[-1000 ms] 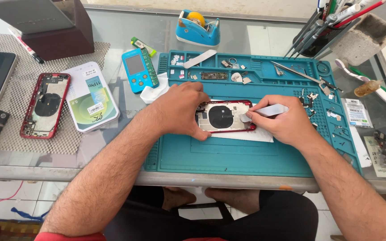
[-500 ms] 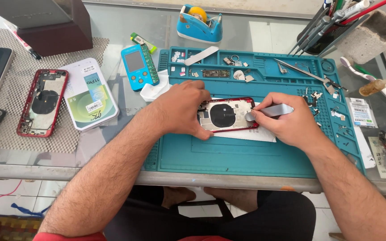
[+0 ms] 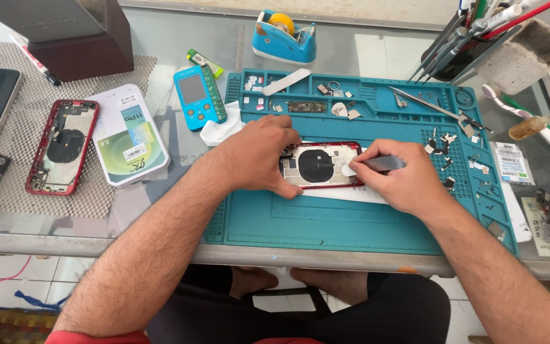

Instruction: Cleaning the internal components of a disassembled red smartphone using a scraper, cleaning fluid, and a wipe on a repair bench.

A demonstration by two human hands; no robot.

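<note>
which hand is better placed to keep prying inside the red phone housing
Right: the right hand holds the flat metal tool with its tip at the red phone housing; the left hand pins the housing down.

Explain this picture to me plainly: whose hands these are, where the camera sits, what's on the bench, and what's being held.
No machine here: a person works bare-handed, filmed by a camera worn on their head, looking down. On a glass table lies a teal work mat with small parts in its trays. The left hand steadies an opened red phone shell on the mat. The right hand has a grip on a flat grey tool, its tip at the shell's edge. Further left lie another red phone shell and a blue tester.
</note>
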